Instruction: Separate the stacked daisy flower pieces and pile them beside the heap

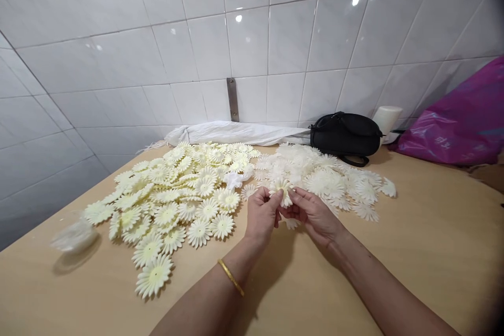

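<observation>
Between my two hands is a pale yellow artificial daisy flower (pixel 282 187), its petals fanned upward above the table. My left hand (pixel 263 213), with a gold bangle on the wrist, pinches its left side between thumb and fingers. On the other side, my right hand (pixel 312 215) pinches the flower with thumb and forefinger, the other fingers curled beneath. A big heap of yellow-centred daisy flowers (pixel 165 213) spreads to the left. Behind and right of my hands lies a pile of thin whitish petal pieces (pixel 323 181).
A clear plastic bag or wrap (pixel 74 236) sits at the left edge. Along the tiled wall lie a rolled white cloth (pixel 236 133), a black zip case (pixel 343 134), a white cylinder (pixel 388 118) and a purple bag (pixel 452 121). A small white crumpled piece (pixel 235 180) rests between the piles.
</observation>
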{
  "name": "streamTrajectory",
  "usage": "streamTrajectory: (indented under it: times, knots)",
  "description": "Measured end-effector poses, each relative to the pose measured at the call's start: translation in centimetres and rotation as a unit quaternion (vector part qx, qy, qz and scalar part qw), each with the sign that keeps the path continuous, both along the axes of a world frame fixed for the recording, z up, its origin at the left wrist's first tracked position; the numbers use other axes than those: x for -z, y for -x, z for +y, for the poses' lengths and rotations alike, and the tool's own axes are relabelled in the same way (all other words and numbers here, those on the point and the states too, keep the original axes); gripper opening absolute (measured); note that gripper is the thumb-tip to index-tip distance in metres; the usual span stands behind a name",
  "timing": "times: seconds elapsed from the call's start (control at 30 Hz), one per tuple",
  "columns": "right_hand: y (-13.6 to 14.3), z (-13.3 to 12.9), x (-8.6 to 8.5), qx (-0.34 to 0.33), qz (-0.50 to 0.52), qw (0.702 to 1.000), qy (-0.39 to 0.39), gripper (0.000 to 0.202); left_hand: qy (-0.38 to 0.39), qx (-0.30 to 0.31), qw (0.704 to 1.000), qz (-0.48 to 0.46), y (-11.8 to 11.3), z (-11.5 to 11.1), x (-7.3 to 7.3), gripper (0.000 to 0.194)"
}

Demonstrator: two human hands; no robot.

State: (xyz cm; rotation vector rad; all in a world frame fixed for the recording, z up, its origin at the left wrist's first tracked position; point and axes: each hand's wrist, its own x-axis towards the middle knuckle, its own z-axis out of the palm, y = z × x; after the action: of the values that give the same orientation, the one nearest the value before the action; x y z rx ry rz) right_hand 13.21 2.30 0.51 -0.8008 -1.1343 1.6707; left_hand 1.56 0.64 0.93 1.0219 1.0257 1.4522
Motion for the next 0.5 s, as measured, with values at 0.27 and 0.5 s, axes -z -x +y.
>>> streamTrajectory:
  times: [0.27,0.5]
  knots:
    - [0.4,0.0,-0.4,0.112,-0.007,0.993,-0.028,0.021,0.054,0.008,0.998,-0.04,-0.5,-0.2,-0.3,0.041]
    - [-0.7,1.3,-0.4,0.292,0.04,0.956,-0.01,0.032,0.074,-0.03,0.995,-0.058,0.8,1.3,1.3,0.035]
